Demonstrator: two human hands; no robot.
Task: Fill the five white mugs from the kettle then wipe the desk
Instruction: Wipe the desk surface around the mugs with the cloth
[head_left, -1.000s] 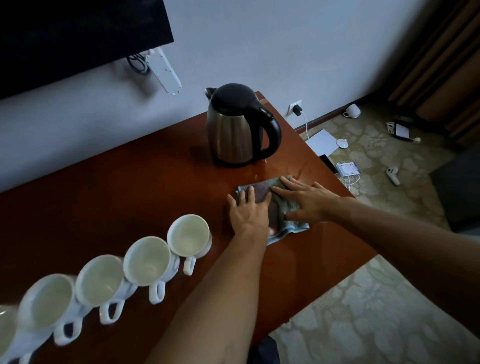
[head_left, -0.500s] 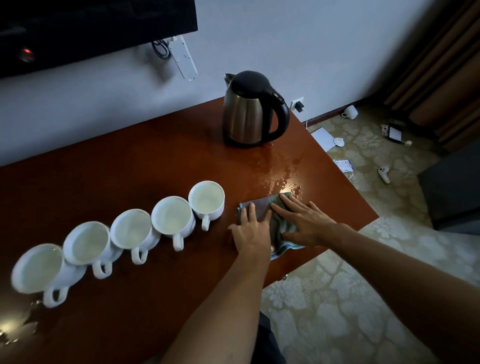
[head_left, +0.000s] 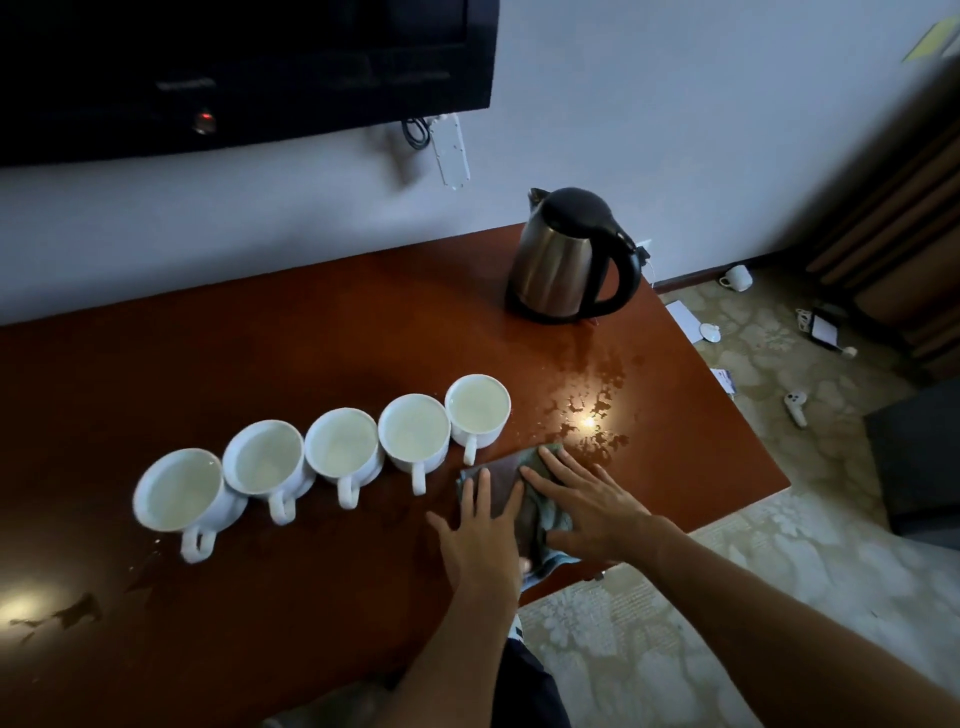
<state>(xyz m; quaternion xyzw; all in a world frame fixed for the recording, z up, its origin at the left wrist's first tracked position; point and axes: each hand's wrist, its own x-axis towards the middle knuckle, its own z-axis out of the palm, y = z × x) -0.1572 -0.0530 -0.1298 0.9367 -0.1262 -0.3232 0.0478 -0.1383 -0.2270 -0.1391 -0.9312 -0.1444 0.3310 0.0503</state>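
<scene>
both hands lie flat with straight fingers on a folded grey-brown cloth near the front edge of the glossy reddish-brown wooden desk; the left hand presses its left part, the right hand its right part, side by side and almost touching. neither grips it, they only press down.

the five white ceramic mugs stand in a tight diagonal row, rims touching or nearly so, each apparently full almost to the brim. the nearest mug sits just beside the cloth, its handle pointing at the cloth's corner. the steel electric kettle with black lid and handle stands upright at the back right of the desk, well apart from the hands.

spilled water glistens between kettle and cloth, and another puddle shows at the far left.

the main risk, as i judge it: a leftward sweep could catch that handle, jolt the mug into its neighbours and slop more water out. the cloth's near edge hangs over the desk's rim, so a pull toward the body may drag water onto the patterned carpet. the left puddle is easy to overlook.
</scene>
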